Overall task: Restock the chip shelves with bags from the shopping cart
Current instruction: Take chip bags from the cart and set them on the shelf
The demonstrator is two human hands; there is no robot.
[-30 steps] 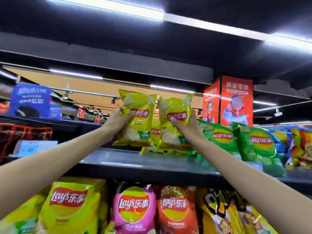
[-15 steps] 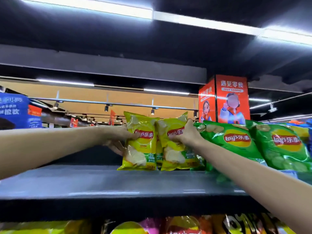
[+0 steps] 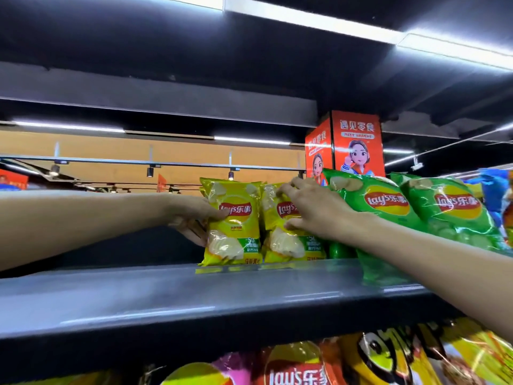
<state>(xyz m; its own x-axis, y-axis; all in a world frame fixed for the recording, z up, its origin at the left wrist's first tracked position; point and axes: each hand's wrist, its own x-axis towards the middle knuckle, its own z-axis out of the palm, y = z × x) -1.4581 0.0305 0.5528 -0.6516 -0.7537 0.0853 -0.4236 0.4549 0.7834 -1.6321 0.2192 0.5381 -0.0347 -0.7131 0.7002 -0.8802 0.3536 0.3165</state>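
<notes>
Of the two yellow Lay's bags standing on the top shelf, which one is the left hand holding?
The left yellow bag: the left hand grips its outer edge. The right yellow bag, beside the green bags, is under the right hand.

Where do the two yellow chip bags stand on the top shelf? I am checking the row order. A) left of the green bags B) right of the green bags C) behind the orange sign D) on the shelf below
A: the two yellow chip bags stand upright on the top shelf, with the green bags to their right.
</notes>
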